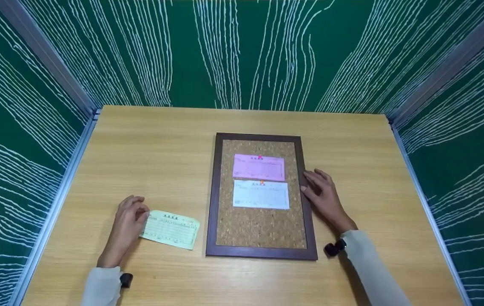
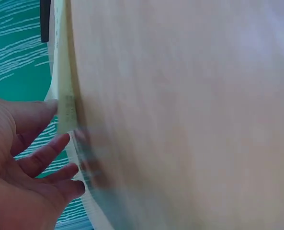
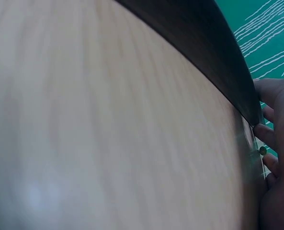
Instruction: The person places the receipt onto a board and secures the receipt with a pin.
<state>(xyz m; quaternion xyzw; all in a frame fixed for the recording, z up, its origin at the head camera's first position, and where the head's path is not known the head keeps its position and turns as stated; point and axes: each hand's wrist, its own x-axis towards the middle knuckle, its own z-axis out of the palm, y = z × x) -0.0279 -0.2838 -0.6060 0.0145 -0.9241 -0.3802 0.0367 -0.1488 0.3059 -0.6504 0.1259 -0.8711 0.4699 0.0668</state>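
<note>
A green printed slip lies to the left of a cork board in a dark brown frame. My left hand pinches the slip's left end; in the left wrist view the thumb meets the paper while the other fingers spread below. On the board, a pink slip hangs above a white slip, each with a small pin at its top edge. My right hand touches the right side of the frame, thumb and fingertips against the dark edge.
The board lies on a light wooden table. Green panels with white wavy lines enclose the table at the back and both sides. A dark wrist device sits at the right sleeve, another at the left.
</note>
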